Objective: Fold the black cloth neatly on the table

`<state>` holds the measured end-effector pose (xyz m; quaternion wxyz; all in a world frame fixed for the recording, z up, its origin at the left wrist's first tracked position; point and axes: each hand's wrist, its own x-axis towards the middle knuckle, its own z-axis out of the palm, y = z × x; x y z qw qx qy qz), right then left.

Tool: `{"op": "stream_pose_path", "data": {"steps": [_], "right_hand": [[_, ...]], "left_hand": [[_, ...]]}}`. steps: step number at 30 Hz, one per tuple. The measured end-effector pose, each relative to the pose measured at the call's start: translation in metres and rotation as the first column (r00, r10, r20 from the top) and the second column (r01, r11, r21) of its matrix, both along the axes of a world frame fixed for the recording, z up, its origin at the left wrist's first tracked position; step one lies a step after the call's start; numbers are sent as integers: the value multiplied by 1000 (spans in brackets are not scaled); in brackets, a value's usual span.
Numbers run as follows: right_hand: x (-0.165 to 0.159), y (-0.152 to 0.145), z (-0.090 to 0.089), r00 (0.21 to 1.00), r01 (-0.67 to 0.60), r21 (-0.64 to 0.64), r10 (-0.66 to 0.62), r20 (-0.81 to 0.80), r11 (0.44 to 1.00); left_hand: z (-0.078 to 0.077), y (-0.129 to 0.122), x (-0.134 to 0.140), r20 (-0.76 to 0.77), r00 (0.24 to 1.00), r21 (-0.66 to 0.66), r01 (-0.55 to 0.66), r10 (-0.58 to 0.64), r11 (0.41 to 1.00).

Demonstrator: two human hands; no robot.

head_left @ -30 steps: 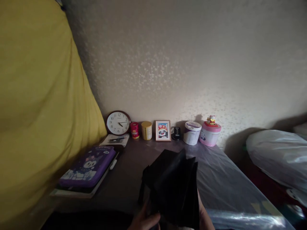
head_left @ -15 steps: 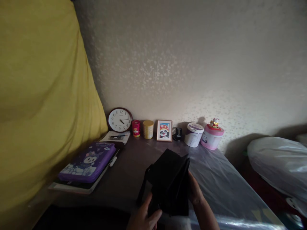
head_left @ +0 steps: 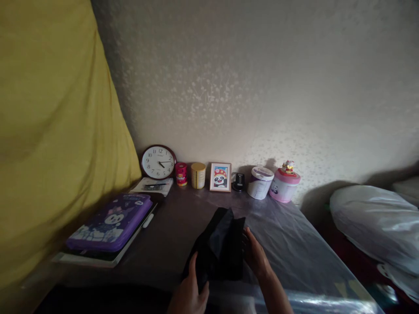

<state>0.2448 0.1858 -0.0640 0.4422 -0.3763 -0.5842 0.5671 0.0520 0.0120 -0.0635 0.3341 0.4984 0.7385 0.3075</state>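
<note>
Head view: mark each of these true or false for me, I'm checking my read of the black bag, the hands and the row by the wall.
1. Both hands are on the black bag. True: the left hand grips its near left edge and the right hand its right side.
2. The clock lies flat on the table. False: it stands against the wall.
3. The purple case lies left of the bag. True.
4. The framed panda picture stands right of the pink tin. False: it stands left of it, past the white tub.
5. The bag hangs from a wall hook. False: it is at the plastic-covered table.
</note>
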Motion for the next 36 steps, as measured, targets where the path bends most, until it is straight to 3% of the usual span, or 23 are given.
{"op": "stream_pose_path", "data": {"steps": [3, 8, 11, 14, 16, 19, 21, 24, 29, 32, 36], "right_hand": [[3, -2, -4, 1000, -9, -58, 8, -23, 998], [20, -6, -10, 1000, -14, 6, 14, -14, 1000], [27, -7, -4, 1000, -24, -35, 24, -1, 999], [26, -3, 7, 992, 82, -59, -75, 103, 995], [23, 0, 13, 959, 182, 53, -189, 209, 982], [16, -2, 20, 890, 226, 360, -342, 302, 905], [10, -9, 27, 873, 155, 527, -366, 323, 835], [-4, -22, 44, 879, -5, 610, -287, 380, 792], [-33, -36, 72, 846, -243, 601, -136, 515, 762], [-47, -38, 84, 772, -393, 553, -64, 633, 735], [-55, -38, 91, 659, -483, 482, -59, 750, 731]], "left_hand": [[4, -4, 5, -40, 999, 27, 35, -34, 999], [10, -5, 12, -249, 959, 8, 139, -133, 990], [13, -4, 14, -308, 934, -52, 171, -179, 984], [14, -5, 15, -313, 932, -37, 179, -181, 983], [14, -6, 15, -293, 938, -19, 186, -184, 982], [16, -6, 15, -246, 950, -25, 193, -193, 981], [19, -4, 16, -218, 957, -61, 183, -192, 981], [25, -2, 18, -216, 962, -99, 147, -166, 984], [27, 1, 21, -256, 950, -99, 160, -181, 982], [25, 2, 22, -257, 944, -138, 176, -207, 975], [21, 1, 21, -236, 949, -139, 181, -210, 974]]}}
